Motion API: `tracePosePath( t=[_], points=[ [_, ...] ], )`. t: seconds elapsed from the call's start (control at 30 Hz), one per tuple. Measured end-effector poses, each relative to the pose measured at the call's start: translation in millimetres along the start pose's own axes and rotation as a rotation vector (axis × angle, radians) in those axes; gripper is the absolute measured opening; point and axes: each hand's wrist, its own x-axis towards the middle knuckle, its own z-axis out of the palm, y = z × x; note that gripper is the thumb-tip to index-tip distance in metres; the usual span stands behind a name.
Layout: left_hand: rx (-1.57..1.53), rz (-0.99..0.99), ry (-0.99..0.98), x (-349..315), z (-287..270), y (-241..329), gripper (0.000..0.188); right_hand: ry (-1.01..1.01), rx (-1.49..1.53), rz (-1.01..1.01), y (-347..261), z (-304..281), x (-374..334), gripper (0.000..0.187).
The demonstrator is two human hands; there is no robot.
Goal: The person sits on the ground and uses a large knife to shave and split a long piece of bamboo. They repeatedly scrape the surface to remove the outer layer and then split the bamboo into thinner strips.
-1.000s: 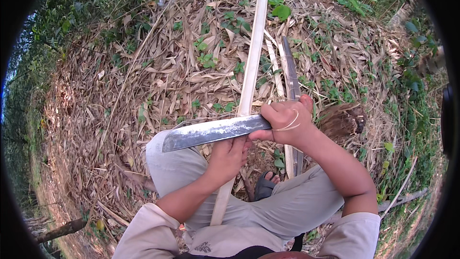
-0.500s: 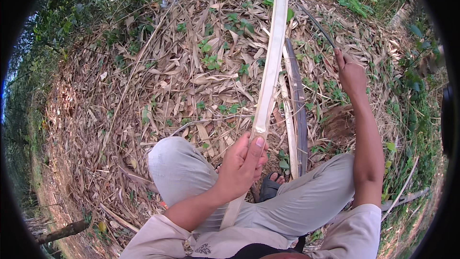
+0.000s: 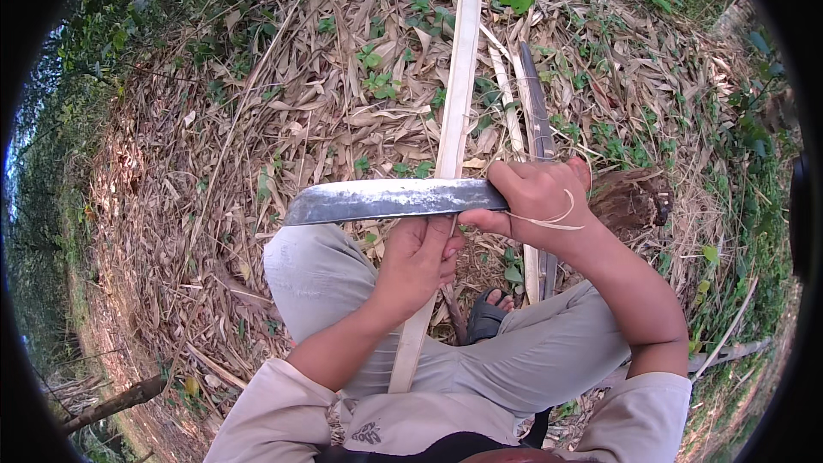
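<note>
While the left hand (image 3: pixel 420 259) wraps around the pale bamboo strip (image 3: pixel 454 111) mid-frame, the right hand (image 3: pixel 540 197) clenches a knife (image 3: pixel 390 200), blade lying across the strip.

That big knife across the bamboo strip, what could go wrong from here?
The knife blade lies across the bamboo strip right above the left hand that grips it; a slip could likely cut those fingers. The right hand holds the knife over the knees, so a downward stroke that glances off might reach the leg or the sandalled foot.
</note>
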Motion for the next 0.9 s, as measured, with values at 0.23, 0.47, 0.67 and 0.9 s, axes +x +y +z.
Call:
tracePosePath(
  t=[0.23,0.47,0.67,0.9],
  points=[
    [0.142,0.023,0.03,2,1,-10,0.032,0.095,-0.072,-0.122,25,36,-14,0.062],
    [0.161,0.007,0.046,-1,5,-13,0.035,0.068,-0.215,0.292,56,-9,20,0.059],
    [0.055,-0.061,-0.001,10,-2,-14,0.034,-0.017,-0.17,0.231,61,5,3,0.057],
    [0.067,-0.056,0.01,5,-2,-12,0.03,0.078,-0.043,-0.161,33,40,-6,0.061]
  ],
)
